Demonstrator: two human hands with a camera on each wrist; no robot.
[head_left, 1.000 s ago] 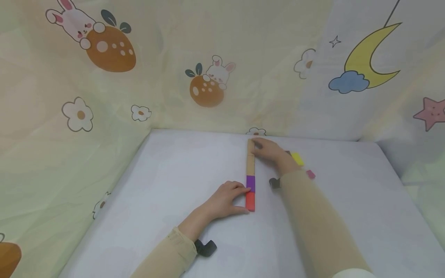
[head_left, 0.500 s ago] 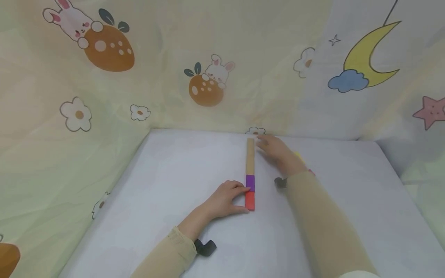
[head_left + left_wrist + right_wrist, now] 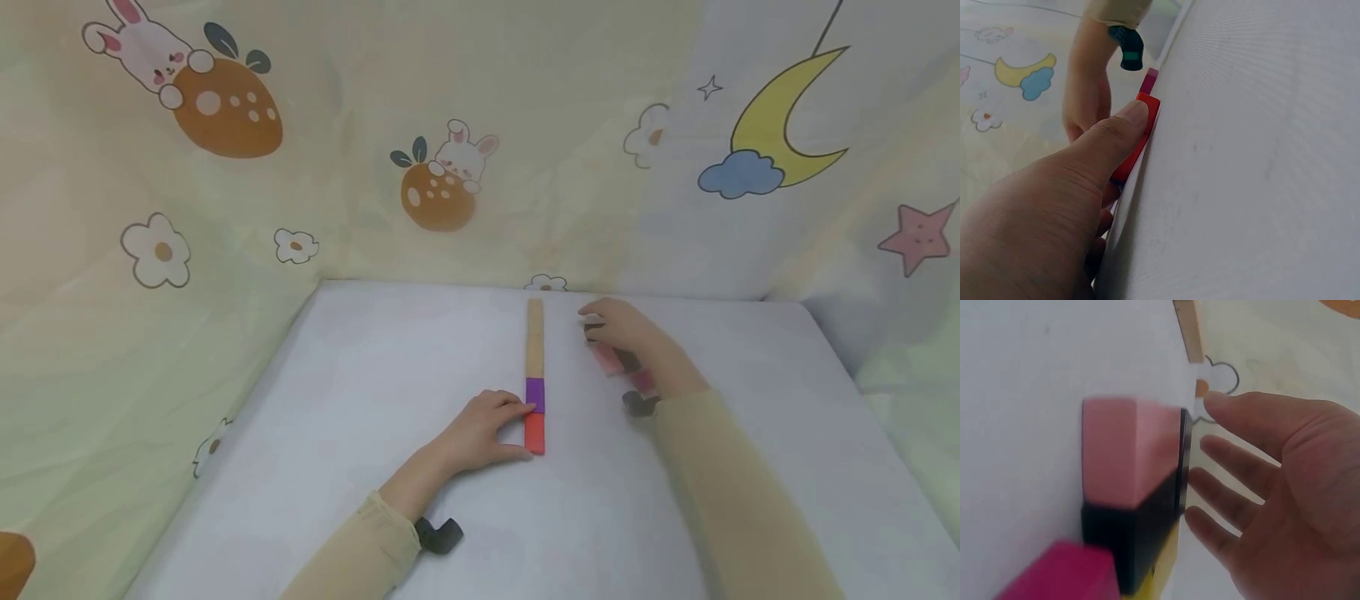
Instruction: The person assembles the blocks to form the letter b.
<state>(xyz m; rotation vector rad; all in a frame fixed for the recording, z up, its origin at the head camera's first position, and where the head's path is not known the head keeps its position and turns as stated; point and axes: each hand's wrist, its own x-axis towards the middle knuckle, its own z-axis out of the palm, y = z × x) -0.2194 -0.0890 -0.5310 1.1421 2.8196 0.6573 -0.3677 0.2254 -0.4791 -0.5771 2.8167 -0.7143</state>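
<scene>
A straight row of blocks lies on the white table: a red block (image 3: pixel 534 437) nearest, a purple block (image 3: pixel 535 394) beyond it, then natural wood blocks (image 3: pixel 535 342) at the far end. My left hand (image 3: pixel 480 432) holds the red block, thumb on its near end and a finger by the joint with the purple one. To the right of the row, my right hand (image 3: pixel 628 329) hovers at loose blocks, its fingers apart and nothing between them. The right wrist view shows a pink block (image 3: pixel 1110 453), black block (image 3: pixel 1129 534), magenta block (image 3: pixel 1063 575) and yellow block (image 3: pixel 1159 559) beside it.
A cloth wall (image 3: pixel 360 167) printed with rabbits, flowers and a moon rises behind the table (image 3: pixel 390 350) and at its sides. Dark wrist mounts (image 3: pixel 441 536) sit on both arms near the tabletop.
My right hand has let go of the far wood block and moved right to the loose blocks. The left hand stays at the red block.
</scene>
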